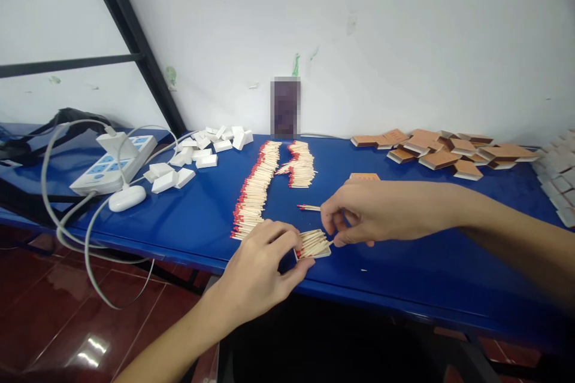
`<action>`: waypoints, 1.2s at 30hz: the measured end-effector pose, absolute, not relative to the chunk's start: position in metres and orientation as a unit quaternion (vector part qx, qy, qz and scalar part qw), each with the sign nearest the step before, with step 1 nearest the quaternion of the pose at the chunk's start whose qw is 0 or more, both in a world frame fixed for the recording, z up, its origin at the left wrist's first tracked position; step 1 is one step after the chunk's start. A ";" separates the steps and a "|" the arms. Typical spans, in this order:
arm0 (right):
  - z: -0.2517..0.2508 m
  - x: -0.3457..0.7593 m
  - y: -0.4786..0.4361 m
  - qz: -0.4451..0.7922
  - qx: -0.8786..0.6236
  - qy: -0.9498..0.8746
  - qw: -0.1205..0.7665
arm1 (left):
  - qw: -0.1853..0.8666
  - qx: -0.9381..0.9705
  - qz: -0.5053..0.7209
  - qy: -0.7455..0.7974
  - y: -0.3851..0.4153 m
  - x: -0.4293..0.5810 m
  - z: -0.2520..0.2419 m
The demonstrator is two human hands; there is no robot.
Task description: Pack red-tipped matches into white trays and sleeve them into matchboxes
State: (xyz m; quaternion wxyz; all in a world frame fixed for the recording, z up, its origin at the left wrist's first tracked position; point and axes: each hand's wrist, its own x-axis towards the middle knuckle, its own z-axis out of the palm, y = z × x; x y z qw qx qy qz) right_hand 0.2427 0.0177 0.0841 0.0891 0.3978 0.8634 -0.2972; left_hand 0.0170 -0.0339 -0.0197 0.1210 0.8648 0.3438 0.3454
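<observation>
My left hand (269,257) grips the left end of a white matchbox tray (321,254) between thumb and fingers, near the table's front edge. Red-tipped matches (313,243) fill the tray, their heads towards my left hand. At the tray's right end, my right hand (359,215) has its thumb and fingertips together on the end of a match (330,243). A few loose matches (308,207) lie just behind the tray, by my right knuckles. Beyond my right wrist, an orange matchbox sleeve (365,176) is partly hidden.
A long row of matches (256,191) and a shorter pile (302,164) lie on the blue table (215,203). White trays (206,160) are heaped left, near a power strip (114,164) with cables. Orange sleeves (438,146) sit back right; white boxes (561,173) stack far right.
</observation>
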 end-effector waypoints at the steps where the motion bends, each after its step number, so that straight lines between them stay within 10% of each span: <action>1: 0.085 0.243 0.019 -0.306 0.403 0.856 0.103 | 0.120 0.865 0.344 0.344 -0.034 0.017 -0.019; 29: 0.075 0.241 0.027 -0.371 0.367 0.843 0.127 | 0.067 0.882 0.326 0.332 -0.033 0.015 -0.025; 36: 0.072 0.229 0.007 -0.286 0.318 0.903 -0.034 | 0.094 0.874 0.326 0.348 -0.034 0.016 -0.023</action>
